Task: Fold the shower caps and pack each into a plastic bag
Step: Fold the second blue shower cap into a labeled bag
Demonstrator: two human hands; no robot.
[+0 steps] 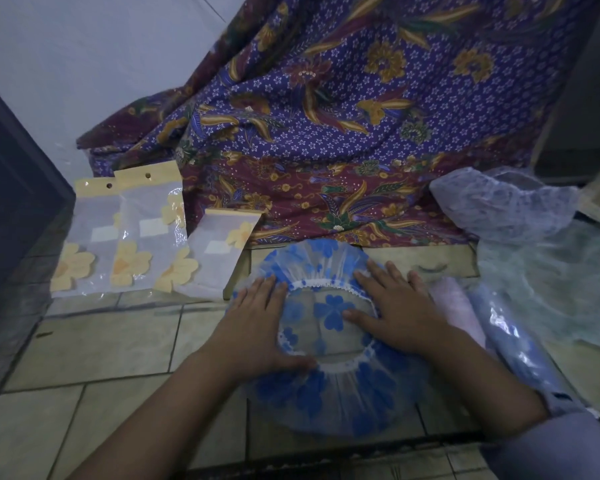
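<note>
1. The blue-flowered shower cap (343, 393) lies spread on the tiled floor (101, 341), elastic opening up, near the person.
2. The left hand (260, 323) and the right hand (399, 313) both press flat on its sides with straight fingers, grasping nothing.
3. Judged step: flattening before the first fold. The next move likely calls for bringing one side over the other while pushing the air out.
4. At far left, three plastic bags (132, 233) with yellow header cards each appear to hold a folded yellow-flowered cap.
5. At right, a plastic-wrapped blue roll (513, 344) lies beside the cap; its contents are unclear.
</note>
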